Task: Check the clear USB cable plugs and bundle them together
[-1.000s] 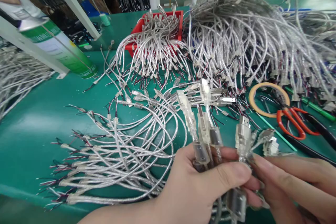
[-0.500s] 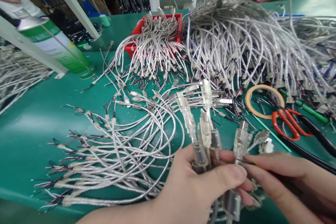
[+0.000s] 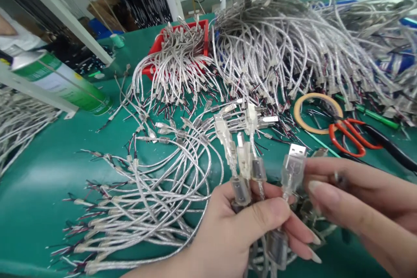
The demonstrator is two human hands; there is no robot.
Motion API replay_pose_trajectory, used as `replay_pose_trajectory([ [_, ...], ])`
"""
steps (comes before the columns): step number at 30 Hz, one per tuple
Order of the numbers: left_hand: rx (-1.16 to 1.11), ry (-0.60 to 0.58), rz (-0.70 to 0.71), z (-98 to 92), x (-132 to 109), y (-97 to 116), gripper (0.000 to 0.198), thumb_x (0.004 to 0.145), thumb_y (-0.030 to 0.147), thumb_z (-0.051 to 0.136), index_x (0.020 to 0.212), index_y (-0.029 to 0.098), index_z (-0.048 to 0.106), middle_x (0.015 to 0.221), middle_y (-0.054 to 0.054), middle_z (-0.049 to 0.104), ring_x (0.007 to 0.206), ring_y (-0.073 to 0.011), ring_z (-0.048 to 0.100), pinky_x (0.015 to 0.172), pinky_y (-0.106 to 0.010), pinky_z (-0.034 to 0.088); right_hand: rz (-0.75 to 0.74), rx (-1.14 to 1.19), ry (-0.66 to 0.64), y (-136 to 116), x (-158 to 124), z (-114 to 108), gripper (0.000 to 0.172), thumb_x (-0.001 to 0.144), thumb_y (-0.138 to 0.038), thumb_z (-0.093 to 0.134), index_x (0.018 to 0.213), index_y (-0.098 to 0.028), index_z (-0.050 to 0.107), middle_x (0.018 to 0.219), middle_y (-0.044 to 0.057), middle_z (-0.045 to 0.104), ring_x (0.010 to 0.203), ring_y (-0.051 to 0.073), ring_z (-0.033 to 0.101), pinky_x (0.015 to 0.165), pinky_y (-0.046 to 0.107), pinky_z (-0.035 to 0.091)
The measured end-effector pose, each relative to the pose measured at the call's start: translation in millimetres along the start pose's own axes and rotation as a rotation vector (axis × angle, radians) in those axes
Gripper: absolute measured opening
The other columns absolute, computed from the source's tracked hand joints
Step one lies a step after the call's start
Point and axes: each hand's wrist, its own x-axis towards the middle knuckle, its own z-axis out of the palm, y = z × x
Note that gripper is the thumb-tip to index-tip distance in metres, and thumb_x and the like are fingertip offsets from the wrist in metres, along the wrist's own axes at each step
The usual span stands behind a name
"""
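Several clear-jacketed USB cables are bunched in my left hand (image 3: 250, 226), which is closed around them with the thumb across the front. Their plugs point up and fan out, with dark cylindrical cores below. One USB plug (image 3: 294, 167) stands apart on the right, its metal end facing me. At its right edge is my right hand (image 3: 361, 200), the index fingertip touching or just behind the plug. The thumb is held apart from the index finger; a small dark blurred shape shows between them. More cable parts below are partly hidden by the fingers.
Loose USB cables (image 3: 156, 200) lie on the green table (image 3: 39, 152). Behind are a red bin (image 3: 156, 45) of cables and a large cable pile (image 3: 276, 39). A tape roll (image 3: 298, 115), orange-handled scissors (image 3: 347, 141) and a green-white spray can (image 3: 61, 82) are nearby.
The right fingers have loosened from their pinch and shifted up beside the right-hand plug. That plug has turned to show its flat face. My left hand keeps its hold; the view has shifted slightly.
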Motion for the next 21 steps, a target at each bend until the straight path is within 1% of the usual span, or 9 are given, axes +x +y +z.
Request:
replay_pose_trajectory([
  [2,0.029,0.006,-0.041,0.5,0.4,-0.1,0.021,0.077,0.026,0.083,0.082,0.011,0.069,0.065,-0.004,0.076,0.054,-0.0103,0.071,0.055,-0.015,0.057,0.087,0.152,-0.135,-14.0,5.4,8.7,0.035,0.076,-0.048,0.081,0.108,-0.035,0.076,0.084,0.002,0.074,0.078,0.022,0.070,0.068,0.024,0.060],
  [4,0.050,0.010,-0.061,0.9,0.3,-0.9,0.021,0.075,0.026,0.084,0.080,0.011,0.070,0.063,-0.004,0.075,0.051,-0.0102,0.069,0.054,-0.015,0.057,0.136,0.258,-0.284,-24.3,7.9,14.4,0.025,0.083,-0.048,0.075,0.101,-0.030,0.077,0.075,0.002,0.072,0.062,0.018,0.066,0.056,0.024,0.058],
  [6,0.077,0.028,-0.069,1.6,-0.2,-2.3,0.022,0.073,0.027,0.085,0.078,0.011,0.071,0.062,-0.004,0.074,0.051,-0.0097,0.068,0.054,-0.015,0.057,0.147,0.335,-0.385,-27.6,6.9,17.1,0.019,0.089,-0.045,0.070,0.096,-0.028,0.077,0.073,0.003,0.073,0.056,0.018,0.067,0.051,0.026,0.057],
  [8,0.118,0.052,-0.069,2.5,-0.7,-3.7,0.022,0.072,0.027,0.086,0.077,0.010,0.073,0.062,-0.004,0.073,0.051,-0.0091,0.068,0.055,-0.016,0.056,0.142,0.416,-0.444,-26.0,3.8,18.3,0.015,0.092,-0.040,0.066,0.092,-0.029,0.076,0.073,0.002,0.073,0.060,0.020,0.070,0.054,0.028,0.059],
  [10,0.152,0.076,-0.066,3.4,-1.0,-4.9,0.023,0.072,0.029,0.086,0.076,0.010,0.073,0.062,-0.004,0.072,0.051,-0.0087,0.067,0.055,-0.015,0.056,0.130,0.464,-0.472,-23.2,0.5,19.0,0.012,0.094,-0.038,0.065,0.090,-0.031,0.074,0.073,-0.002,0.072,0.063,0.018,0.070,0.055,0.024,0.058],
  [12,0.175,0.089,-0.070,4.0,-0.7,-5.5,0.025,0.072,0.031,0.086,0.074,0.011,0.073,0.060,-0.003,0.071,0.050,-0.0083,0.066,0.054,-0.015,0.055,0.117,0.413,-0.472,-22.0,-1.4,19.6,0.014,0.095,-0.038,0.064,0.087,-0.030,0.072,0.073,-0.003,0.071,0.063,0.016,0.069,0.057,0.023,0.058],
  [15,0.195,0.102,-0.078,3.9,0.4,-5.9,0.027,0.071,0.034,0.086,0.072,0.011,0.072,0.059,-0.002,0.070,0.049,-0.0085,0.064,0.053,-0.016,0.054,0.071,0.276,-0.402,-23.0,-1.4,20.0,0.017,0.093,-0.041,0.066,0.081,-0.029,0.070,0.069,-0.002,0.070,0.061,0.016,0.068,0.058,0.024,0.057],
  [17,0.201,0.106,-0.077,3.2,1.0,-6.2,0.027,0.071,0.035,0.086,0.073,0.011,0.073,0.059,-0.002,0.070,0.049,-0.0087,0.064,0.053,-0.016,0.054,0.064,0.241,-0.373,-23.6,-0.4,19.7,0.019,0.091,-0.043,0.067,0.078,-0.029,0.069,0.065,-0.002,0.069,0.059,0.017,0.067,0.057,0.025,0.057],
  [21,0.205,0.088,-0.061,1.3,1.1,-7.3,0.025,0.072,0.032,0.086,0.072,0.011,0.072,0.060,-0.003,0.070,0.051,-0.0085,0.064,0.055,-0.017,0.055,0.110,0.292,-0.428,-23.0,1.4,19.7,0.019,0.092,-0.044,0.066,0.082,-0.028,0.069,0.068,0.000,0.071,0.058,0.016,0.067,0.054,0.023,0.055],
])
